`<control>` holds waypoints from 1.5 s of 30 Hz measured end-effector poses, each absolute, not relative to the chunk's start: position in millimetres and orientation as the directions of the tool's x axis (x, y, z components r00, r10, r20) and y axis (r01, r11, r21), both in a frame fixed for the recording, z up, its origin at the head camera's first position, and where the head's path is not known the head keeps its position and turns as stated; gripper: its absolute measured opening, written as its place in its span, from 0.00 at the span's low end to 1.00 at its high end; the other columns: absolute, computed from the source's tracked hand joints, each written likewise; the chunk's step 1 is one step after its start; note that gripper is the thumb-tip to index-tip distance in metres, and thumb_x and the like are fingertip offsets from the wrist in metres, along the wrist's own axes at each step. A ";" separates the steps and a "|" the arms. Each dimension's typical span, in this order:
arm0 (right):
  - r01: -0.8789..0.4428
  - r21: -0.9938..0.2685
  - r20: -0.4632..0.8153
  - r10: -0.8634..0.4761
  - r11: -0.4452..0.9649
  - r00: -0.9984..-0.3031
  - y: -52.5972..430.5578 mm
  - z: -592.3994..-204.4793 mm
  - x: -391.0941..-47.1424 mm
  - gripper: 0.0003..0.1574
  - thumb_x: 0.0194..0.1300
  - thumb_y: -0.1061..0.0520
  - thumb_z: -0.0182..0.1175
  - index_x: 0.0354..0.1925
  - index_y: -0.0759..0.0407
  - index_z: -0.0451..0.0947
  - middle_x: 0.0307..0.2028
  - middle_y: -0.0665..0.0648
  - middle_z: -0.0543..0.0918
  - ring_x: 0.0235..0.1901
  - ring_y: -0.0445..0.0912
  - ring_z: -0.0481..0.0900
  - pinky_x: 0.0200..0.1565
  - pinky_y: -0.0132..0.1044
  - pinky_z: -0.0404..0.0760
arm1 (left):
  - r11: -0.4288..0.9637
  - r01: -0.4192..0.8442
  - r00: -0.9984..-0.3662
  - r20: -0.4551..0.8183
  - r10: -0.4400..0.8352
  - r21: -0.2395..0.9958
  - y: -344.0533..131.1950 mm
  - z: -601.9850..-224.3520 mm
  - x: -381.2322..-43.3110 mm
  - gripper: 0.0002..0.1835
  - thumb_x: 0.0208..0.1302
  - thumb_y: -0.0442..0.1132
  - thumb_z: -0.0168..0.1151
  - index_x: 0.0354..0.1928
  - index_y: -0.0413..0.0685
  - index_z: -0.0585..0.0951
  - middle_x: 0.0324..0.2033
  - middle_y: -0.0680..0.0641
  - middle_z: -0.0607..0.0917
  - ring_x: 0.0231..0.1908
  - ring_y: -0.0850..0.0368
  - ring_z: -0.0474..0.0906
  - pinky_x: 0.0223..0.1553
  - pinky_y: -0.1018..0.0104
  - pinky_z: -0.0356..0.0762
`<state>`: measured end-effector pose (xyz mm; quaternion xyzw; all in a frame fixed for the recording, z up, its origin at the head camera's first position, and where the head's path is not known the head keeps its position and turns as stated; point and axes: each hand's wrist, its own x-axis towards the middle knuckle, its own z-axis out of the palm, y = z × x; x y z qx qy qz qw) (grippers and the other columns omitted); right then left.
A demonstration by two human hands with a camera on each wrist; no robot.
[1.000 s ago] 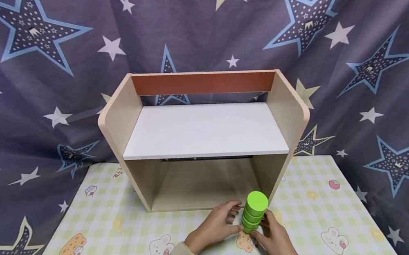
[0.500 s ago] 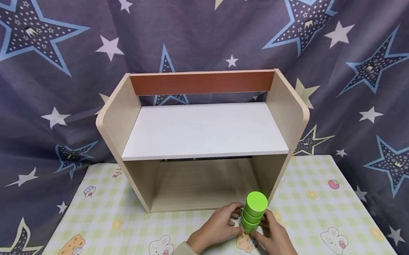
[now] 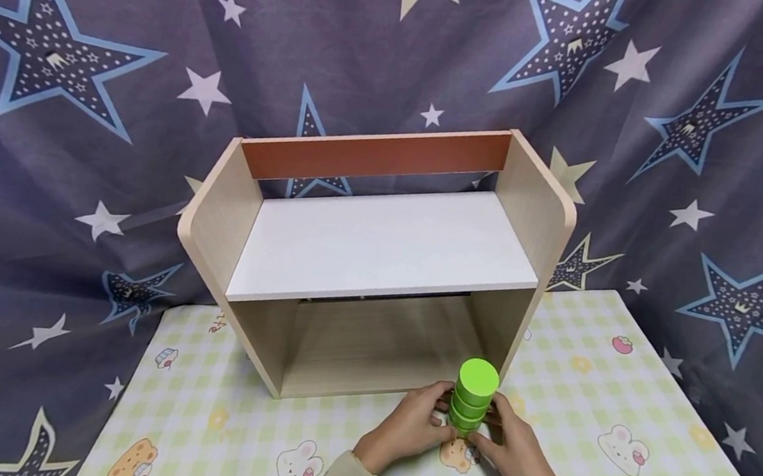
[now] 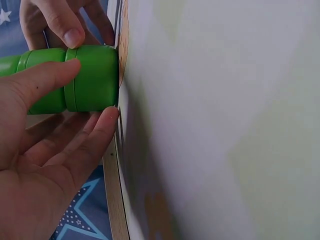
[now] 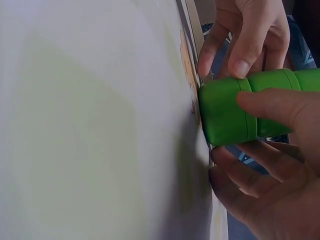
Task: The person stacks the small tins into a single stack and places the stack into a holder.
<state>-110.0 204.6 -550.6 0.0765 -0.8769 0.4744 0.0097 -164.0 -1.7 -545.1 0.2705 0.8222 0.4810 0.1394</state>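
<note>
A green stack (image 3: 477, 384) of short round pieces stands upright on the table in front of the shelf's right end. In the wrist views its lowest piece (image 4: 94, 77) has a seam near one end, like a lidded jar. My left hand (image 3: 404, 428) holds the stack low down from the left, thumb in front and fingers behind. From the right, my right hand (image 3: 514, 448) holds it the same way. In the right wrist view the right thumb (image 5: 270, 105) lies across the lowest piece. The base touches the tablecloth.
A small wooden shelf unit (image 3: 391, 243) with a white board and a reddish back rail stands just behind the hands. A checked tablecloth (image 3: 573, 394) covers the table. Behind hangs a dark curtain (image 3: 372, 45) with stars.
My left hand has shifted slightly right and closer around the base of the stack. The right hand and the stack stay practically in place.
</note>
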 end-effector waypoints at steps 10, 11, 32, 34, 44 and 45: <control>-0.165 -0.825 0.110 -0.134 0.541 -0.985 202.1 -549.7 -111.2 0.44 0.59 0.64 0.73 0.69 0.59 0.65 0.56 0.58 0.81 0.52 0.52 0.82 0.55 0.48 0.81 | 0.389 0.297 -0.826 0.031 0.563 0.872 -3.6 -543.2 -163.0 0.35 0.58 0.35 0.75 0.67 0.50 0.72 0.53 0.53 0.82 0.47 0.68 0.79 0.42 0.76 0.81; -0.164 -0.824 0.109 -0.132 0.542 -0.985 201.7 -549.4 -111.4 0.44 0.59 0.64 0.73 0.69 0.59 0.65 0.56 0.58 0.81 0.52 0.52 0.82 0.55 0.48 0.81 | 0.392 0.296 -0.828 0.029 0.560 0.871 -3.7 -542.8 -162.8 0.35 0.58 0.35 0.75 0.67 0.50 0.72 0.53 0.53 0.82 0.47 0.68 0.79 0.42 0.76 0.81; -0.219 -0.841 0.122 -0.221 0.494 -0.968 187.5 -545.2 -113.8 0.42 0.62 0.61 0.71 0.69 0.57 0.64 0.54 0.56 0.82 0.50 0.51 0.83 0.52 0.47 0.83 | 0.377 0.267 -0.855 0.037 0.517 0.887 -23.1 -543.7 -157.5 0.35 0.58 0.35 0.75 0.67 0.50 0.73 0.50 0.53 0.83 0.48 0.66 0.80 0.45 0.72 0.82; -0.230 -0.850 0.131 -0.232 0.475 -0.964 184.8 -545.2 -114.3 0.42 0.62 0.62 0.71 0.69 0.57 0.64 0.53 0.56 0.82 0.50 0.52 0.83 0.50 0.46 0.84 | 0.371 0.265 -0.858 0.043 0.511 0.890 -26.3 -543.5 -156.3 0.35 0.58 0.34 0.75 0.67 0.49 0.73 0.50 0.53 0.83 0.48 0.65 0.80 0.46 0.71 0.83; -0.234 -0.866 0.123 -0.265 0.441 -0.956 169.3 -542.6 -115.6 0.40 0.64 0.59 0.71 0.69 0.55 0.64 0.54 0.57 0.82 0.52 0.52 0.82 0.50 0.46 0.84 | 0.379 0.254 -0.874 0.044 0.483 0.890 -45.2 -540.8 -149.8 0.35 0.60 0.36 0.75 0.68 0.51 0.72 0.53 0.52 0.82 0.51 0.63 0.79 0.50 0.70 0.81; -0.234 -0.867 0.119 -0.273 0.440 -0.955 168.0 -542.1 -115.7 0.40 0.64 0.58 0.70 0.69 0.55 0.64 0.54 0.57 0.82 0.51 0.52 0.82 0.49 0.46 0.84 | 0.381 0.251 -0.876 0.042 0.480 0.890 -46.8 -540.6 -149.2 0.35 0.60 0.36 0.74 0.68 0.51 0.72 0.53 0.52 0.82 0.51 0.63 0.79 0.50 0.70 0.81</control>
